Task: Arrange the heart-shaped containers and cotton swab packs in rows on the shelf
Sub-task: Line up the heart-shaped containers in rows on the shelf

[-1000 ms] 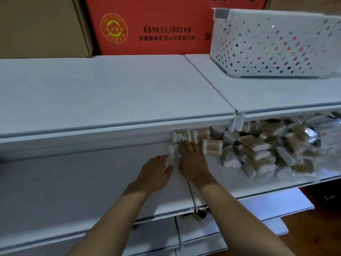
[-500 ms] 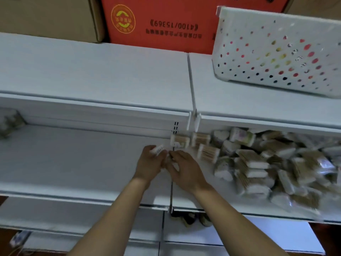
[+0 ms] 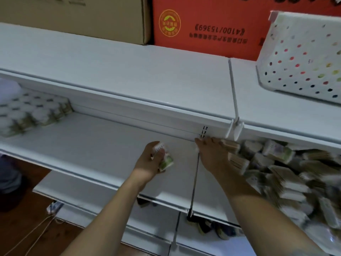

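Left hand: the left hand [image 3: 147, 161] hovers over the middle white shelf [image 3: 92, 143], its fingers [image 3: 160, 154] curled round a small clear pack of cotton swabs with a green label [image 3: 165, 159].
Right hand: the right hand [image 3: 214, 154] reaches to the back of the same shelf beside the dividing seam; its fingers lie fairly straight against a bundle of wooden-stemmed cotton swab packs [image 3: 237, 159]; a grip cannot be told through the blur.
Loose pile: a jumbled heap of cotton swab packs and clear heart-shaped containers [image 3: 287, 169] fills the shelf to the right.
Arranged rows: at far left, white-lidded containers in neat rows [image 3: 31, 109], blurred.
Top shelf: a white perforated plastic basket [image 3: 302, 58], a red printed carton [image 3: 208, 24] and a brown cardboard box [image 3: 77, 15].
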The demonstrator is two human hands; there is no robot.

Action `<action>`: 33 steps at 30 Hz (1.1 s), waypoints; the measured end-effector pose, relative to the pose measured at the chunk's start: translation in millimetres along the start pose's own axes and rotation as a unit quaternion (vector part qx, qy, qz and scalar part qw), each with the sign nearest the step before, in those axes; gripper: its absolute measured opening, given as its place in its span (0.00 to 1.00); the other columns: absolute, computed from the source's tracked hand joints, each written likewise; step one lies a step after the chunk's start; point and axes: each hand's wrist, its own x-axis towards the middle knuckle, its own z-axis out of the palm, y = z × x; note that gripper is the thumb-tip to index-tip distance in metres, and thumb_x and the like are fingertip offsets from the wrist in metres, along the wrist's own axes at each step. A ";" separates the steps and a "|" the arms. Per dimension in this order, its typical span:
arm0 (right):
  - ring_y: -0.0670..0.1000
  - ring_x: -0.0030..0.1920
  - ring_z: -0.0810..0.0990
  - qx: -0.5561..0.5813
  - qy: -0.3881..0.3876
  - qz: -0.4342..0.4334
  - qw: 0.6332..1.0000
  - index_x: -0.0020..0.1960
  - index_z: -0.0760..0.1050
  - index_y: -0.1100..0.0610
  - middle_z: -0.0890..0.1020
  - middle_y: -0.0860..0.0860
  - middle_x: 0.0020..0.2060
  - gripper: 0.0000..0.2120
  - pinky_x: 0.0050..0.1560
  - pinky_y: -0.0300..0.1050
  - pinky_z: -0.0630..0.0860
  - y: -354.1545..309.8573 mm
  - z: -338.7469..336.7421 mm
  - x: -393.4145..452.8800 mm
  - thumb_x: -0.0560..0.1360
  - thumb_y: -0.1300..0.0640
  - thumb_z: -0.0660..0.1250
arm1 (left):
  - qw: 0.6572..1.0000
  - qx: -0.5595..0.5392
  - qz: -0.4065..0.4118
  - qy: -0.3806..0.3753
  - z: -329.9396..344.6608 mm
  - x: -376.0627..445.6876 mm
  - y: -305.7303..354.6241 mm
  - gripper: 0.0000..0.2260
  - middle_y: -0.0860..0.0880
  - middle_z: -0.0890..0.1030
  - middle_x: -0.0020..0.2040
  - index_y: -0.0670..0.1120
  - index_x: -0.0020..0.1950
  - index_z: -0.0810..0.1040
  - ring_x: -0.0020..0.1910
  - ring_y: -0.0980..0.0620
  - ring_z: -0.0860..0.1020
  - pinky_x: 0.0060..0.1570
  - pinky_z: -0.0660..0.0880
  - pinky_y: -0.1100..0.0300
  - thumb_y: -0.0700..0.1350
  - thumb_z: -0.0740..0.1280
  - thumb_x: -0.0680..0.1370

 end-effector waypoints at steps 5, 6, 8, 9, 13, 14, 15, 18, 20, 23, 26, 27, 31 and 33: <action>0.60 0.49 0.80 0.225 0.098 0.011 0.969 0.65 0.78 0.54 0.81 0.57 0.50 0.18 0.51 0.52 0.77 -7.9 -11.8 -8.4 0.75 0.57 0.70 | 0.999 -0.003 0.010 0.044 -11.5 -4.0 -0.1 0.12 0.47 0.78 0.56 0.53 0.65 0.71 0.50 0.51 0.81 0.45 0.83 0.47 0.46 0.66 0.82; 0.54 0.47 0.80 0.341 0.112 0.043 0.933 0.64 0.78 0.54 0.81 0.54 0.48 0.17 0.50 0.48 0.77 -14.0 -21.6 -10.7 0.76 0.57 0.71 | 0.998 -0.005 0.012 0.055 -14.0 -4.8 0.0 0.13 0.47 0.77 0.56 0.52 0.65 0.70 0.49 0.52 0.80 0.44 0.83 0.49 0.46 0.66 0.82; 0.44 0.43 0.80 0.547 0.077 0.093 0.829 0.62 0.77 0.50 0.80 0.48 0.46 0.14 0.48 0.42 0.78 -29.5 -43.0 -15.4 0.78 0.58 0.70 | 0.997 -0.012 0.019 0.076 -20.9 -5.1 0.3 0.14 0.49 0.76 0.54 0.52 0.66 0.68 0.48 0.54 0.79 0.43 0.83 0.50 0.46 0.66 0.82; 0.41 0.43 0.80 0.618 0.053 0.095 0.778 0.61 0.76 0.48 0.80 0.48 0.47 0.13 0.46 0.40 0.78 -38.4 -53.1 -19.1 0.78 0.60 0.69 | 0.996 -0.016 0.026 0.085 -24.8 -5.7 1.7 0.14 0.50 0.76 0.53 0.51 0.65 0.68 0.48 0.54 0.79 0.43 0.83 0.51 0.46 0.66 0.82; 0.48 0.47 0.82 0.715 0.000 0.044 0.698 0.59 0.76 0.46 0.82 0.52 0.52 0.15 0.43 0.41 0.79 -78.7 -83.4 -34.1 0.79 0.64 0.67 | 0.995 -0.020 0.047 0.084 -46.9 -9.8 10.4 0.15 0.47 0.78 0.57 0.51 0.66 0.69 0.51 0.51 0.81 0.44 0.83 0.52 0.46 0.67 0.81; 0.48 0.48 0.82 0.712 -0.007 0.037 0.702 0.60 0.75 0.46 0.81 0.52 0.53 0.14 0.44 0.40 0.79 -88.7 -88.0 -35.6 0.80 0.63 0.66 | 0.996 -0.019 0.045 0.072 -55.2 -11.2 11.9 0.15 0.47 0.77 0.58 0.53 0.67 0.69 0.53 0.49 0.81 0.46 0.82 0.51 0.46 0.66 0.81; 0.47 0.48 0.82 0.702 -0.013 0.034 0.711 0.61 0.75 0.45 0.81 0.52 0.53 0.14 0.44 0.40 0.78 -99.4 -92.2 -35.4 0.80 0.61 0.66 | 0.998 -0.018 0.041 0.054 -64.8 -12.4 12.6 0.16 0.47 0.77 0.59 0.55 0.68 0.68 0.54 0.47 0.81 0.48 0.82 0.50 0.45 0.66 0.82; 0.47 0.51 0.82 0.680 -0.029 0.032 0.732 0.59 0.76 0.38 0.81 0.49 0.53 0.15 0.49 0.41 0.79 -135.4 -104.6 -32.8 0.82 0.59 0.64 | 0.999 -0.026 0.020 -0.009 -100.0 -19.1 14.2 0.17 0.49 0.77 0.61 0.59 0.68 0.67 0.55 0.45 0.81 0.48 0.83 0.50 0.44 0.64 0.83; 0.48 0.52 0.82 0.673 -0.034 0.031 0.739 0.57 0.77 0.34 0.81 0.48 0.53 0.18 0.52 0.44 0.80 -166.0 -111.1 -31.2 0.82 0.59 0.63 | 0.999 -0.042 0.006 -0.022 -128.7 -23.6 14.0 0.18 0.48 0.77 0.61 0.59 0.69 0.67 0.54 0.45 0.82 0.46 0.83 0.52 0.42 0.63 0.83; 0.48 0.49 0.82 0.643 -0.023 0.034 0.765 0.59 0.78 0.38 0.82 0.46 0.51 0.17 0.52 0.47 0.81 -218.5 -117.1 -28.6 0.80 0.60 0.65 | 0.999 -0.031 0.018 -0.017 -178.0 -29.4 13.3 0.19 0.47 0.76 0.60 0.58 0.70 0.66 0.54 0.47 0.81 0.45 0.83 0.55 0.41 0.64 0.82; 0.44 0.47 0.83 0.617 0.001 0.042 0.786 0.59 0.77 0.42 0.82 0.45 0.53 0.17 0.51 0.42 0.81 -274.4 -122.5 -26.5 0.74 0.57 0.74 | 0.999 0.005 0.041 -0.021 -229.9 -30.5 11.9 0.21 0.51 0.74 0.60 0.58 0.71 0.66 0.54 0.52 0.79 0.47 0.83 0.54 0.42 0.66 0.81; 0.43 0.47 0.82 0.621 0.012 0.052 0.782 0.57 0.77 0.42 0.82 0.44 0.53 0.18 0.50 0.40 0.80 -291.6 -124.6 -25.3 0.72 0.56 0.76 | 0.999 0.017 0.047 -0.022 -245.5 -30.3 12.2 0.22 0.53 0.74 0.59 0.58 0.72 0.66 0.53 0.54 0.79 0.46 0.83 0.56 0.42 0.67 0.81; 0.43 0.46 0.81 0.599 0.021 0.063 0.798 0.57 0.75 0.45 0.81 0.43 0.52 0.19 0.47 0.40 0.80 -344.8 -126.3 -7.5 0.70 0.54 0.78 | 0.996 0.062 0.062 -0.012 -297.9 -22.9 12.8 0.25 0.52 0.77 0.57 0.57 0.72 0.67 0.50 0.55 0.80 0.44 0.81 0.59 0.46 0.71 0.78; 0.44 0.47 0.81 0.573 0.027 0.053 0.818 0.56 0.73 0.44 0.79 0.44 0.54 0.20 0.49 0.44 0.80 -364.1 -124.1 8.7 0.69 0.53 0.78 | 0.991 0.103 0.080 0.025 -320.6 -13.6 15.4 0.24 0.54 0.78 0.54 0.58 0.69 0.68 0.49 0.53 0.81 0.50 0.81 0.51 0.51 0.73 0.76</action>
